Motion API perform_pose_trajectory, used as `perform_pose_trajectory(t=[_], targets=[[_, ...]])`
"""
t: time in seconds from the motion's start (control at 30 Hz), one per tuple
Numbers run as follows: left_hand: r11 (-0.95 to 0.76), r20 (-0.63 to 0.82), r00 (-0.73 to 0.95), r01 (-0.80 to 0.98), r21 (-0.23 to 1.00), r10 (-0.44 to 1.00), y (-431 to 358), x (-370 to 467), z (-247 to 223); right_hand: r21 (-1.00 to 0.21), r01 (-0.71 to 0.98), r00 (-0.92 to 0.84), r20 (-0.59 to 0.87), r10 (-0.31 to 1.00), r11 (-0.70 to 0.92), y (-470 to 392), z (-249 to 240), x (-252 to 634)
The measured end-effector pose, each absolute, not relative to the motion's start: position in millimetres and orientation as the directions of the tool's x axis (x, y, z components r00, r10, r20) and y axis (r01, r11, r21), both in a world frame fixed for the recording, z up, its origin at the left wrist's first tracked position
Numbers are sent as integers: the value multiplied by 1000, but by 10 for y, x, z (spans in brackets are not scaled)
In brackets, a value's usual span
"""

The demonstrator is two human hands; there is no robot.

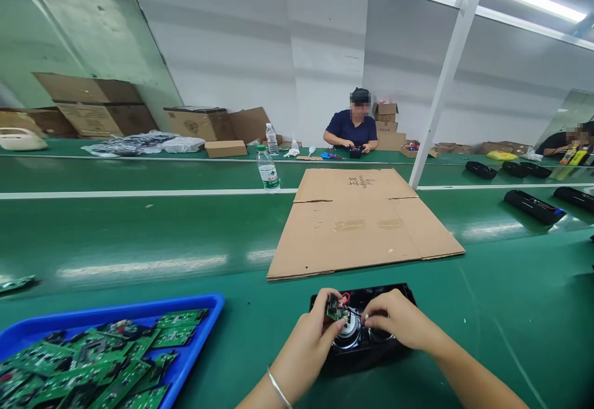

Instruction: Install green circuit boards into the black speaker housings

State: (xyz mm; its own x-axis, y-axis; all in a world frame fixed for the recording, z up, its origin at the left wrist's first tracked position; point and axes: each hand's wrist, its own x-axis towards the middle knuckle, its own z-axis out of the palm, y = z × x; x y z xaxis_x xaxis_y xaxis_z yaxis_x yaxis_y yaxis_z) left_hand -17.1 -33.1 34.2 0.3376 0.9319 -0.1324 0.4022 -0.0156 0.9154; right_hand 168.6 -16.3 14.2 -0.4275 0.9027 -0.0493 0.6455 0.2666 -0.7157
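Observation:
A black speaker housing (362,359) lies on the green bench in front of me, its inside facing up. A round speaker driver (349,335) with a silvery back sits in its left part. My left hand (309,338) grips a small green circuit board (334,307) between thumb and fingers, just above the driver. Red wire (344,298) loops by the board's upper edge. Over the right part of the housing, my right hand (399,317) pinches a small white connector (366,317) with thumb and forefinger. The fingers partly cover the wires and the housing's inside.
At left stands a blue tray (216,310) of green circuit boards (111,359). Flattened cardboard (366,223) lies beyond the housing, with a water bottle (268,171) near it. Black housings (533,206) rest at right. A person (352,125) works across the line; a post (448,81) rises right.

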Motion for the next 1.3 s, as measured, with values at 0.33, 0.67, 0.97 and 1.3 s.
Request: perform_pose_trajectory(t=[0.33,0.67,0.97,1.3], targets=[[-9,-128,332,383,924,934,-316,-177,262,-598,711,-335,174,926,369,-248,49,1558],[27,-157,372,332,943,915,-352,-140,310,-397,788,-450,151,880,471,-346,54,1439],[4,-149,426,321,947,892,-377,-106,207,-180,811,-522,210,827,557,-356,5,1450],[62,-174,460,248,967,871,-359,-148,277,-415,738,-485,223,845,533,-315,64,1501]])
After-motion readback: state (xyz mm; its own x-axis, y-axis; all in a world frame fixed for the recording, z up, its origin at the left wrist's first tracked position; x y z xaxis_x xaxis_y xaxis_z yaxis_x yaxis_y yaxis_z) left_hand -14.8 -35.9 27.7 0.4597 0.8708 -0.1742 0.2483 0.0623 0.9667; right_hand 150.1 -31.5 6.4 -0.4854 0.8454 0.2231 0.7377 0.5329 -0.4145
